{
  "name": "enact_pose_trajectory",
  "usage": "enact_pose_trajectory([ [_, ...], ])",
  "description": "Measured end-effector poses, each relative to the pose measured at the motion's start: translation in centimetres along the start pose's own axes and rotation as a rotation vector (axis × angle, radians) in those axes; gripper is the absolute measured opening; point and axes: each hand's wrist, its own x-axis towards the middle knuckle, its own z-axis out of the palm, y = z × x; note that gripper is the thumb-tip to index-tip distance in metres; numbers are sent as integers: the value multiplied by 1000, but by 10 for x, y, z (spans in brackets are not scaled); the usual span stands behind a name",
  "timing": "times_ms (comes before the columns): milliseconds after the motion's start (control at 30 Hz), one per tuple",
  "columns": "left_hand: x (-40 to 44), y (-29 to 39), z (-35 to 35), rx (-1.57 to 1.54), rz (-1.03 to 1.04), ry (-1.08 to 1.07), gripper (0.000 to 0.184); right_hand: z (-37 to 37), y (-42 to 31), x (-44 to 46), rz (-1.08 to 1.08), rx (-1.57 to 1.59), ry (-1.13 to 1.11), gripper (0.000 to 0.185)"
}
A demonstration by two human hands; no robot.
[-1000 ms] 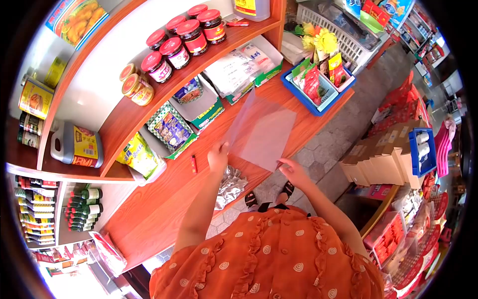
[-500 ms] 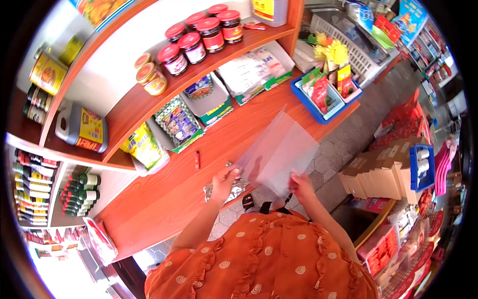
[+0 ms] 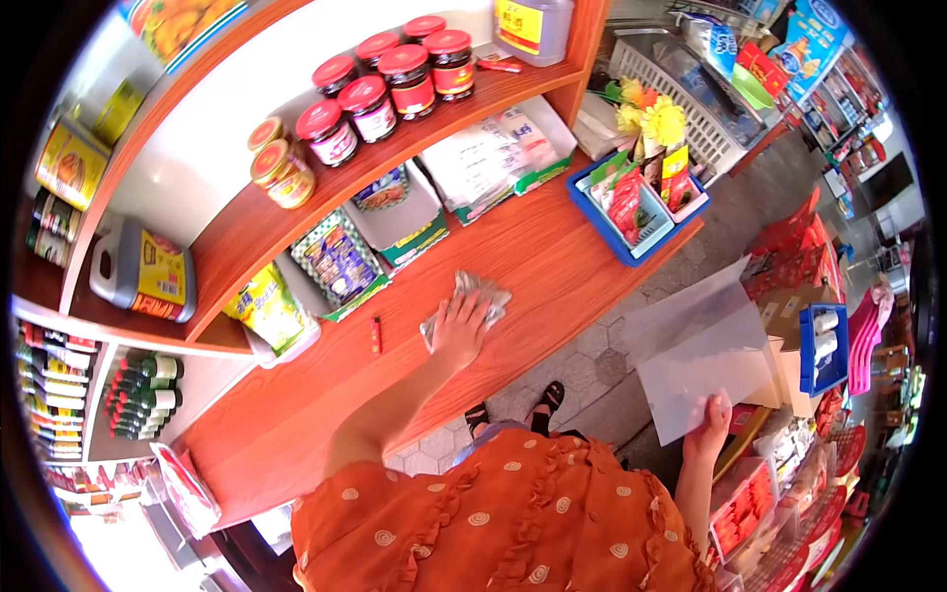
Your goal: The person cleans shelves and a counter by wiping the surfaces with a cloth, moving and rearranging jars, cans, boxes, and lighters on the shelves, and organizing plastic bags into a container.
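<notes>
Wooden shelving ran from nine o'clock round to one, above a reddish desk. Red-lidded jars stood grouped on it at eleven o'clock, labels outward, presumably for easy reading. Below, on the desk, green-edged boxes were lined up between nine and twelve with their contents facing out, an arrangement I judged to favour quick reach. At two o'clock a blue tray sat near the desk's far end, keeping small packets together.

Near centre I recorded the left hand laid on a crumpled grey wad on the desk. Its fingers were slightly spread and extended over the wad, not pinching; that posture, in my assessment, spread the pressure and held the wad against the wood. I could not tell whether the wad was cloth or film. A small red stick-like item lay apart at eight o'clock.

At four o'clock the right hand pinched a translucent sheet by its lower edge, thumb against the fingers. The sheet extended towards three o'clock, beyond the desk's edge. I judged the edge grip to limit creasing and the outward hold to leave the left arm room.
</notes>
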Motion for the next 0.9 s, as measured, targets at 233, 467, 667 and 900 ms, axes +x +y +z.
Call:
enact_pose_trajectory([
  [233,197,48,44,-26,23,21,54,-63,-8,-29,-17,1,171,26],
  [467,292,70,66,-53,-146,77,53,-113,-18,-79,-46,-11,338,27],
  [667,226,117,70,8,11,251,43,-128,-27,-78,-76,39,328,29],
  [900,67,147,41,-188,398,10,38,-71,-18,-6,0,-33,133,25],
])
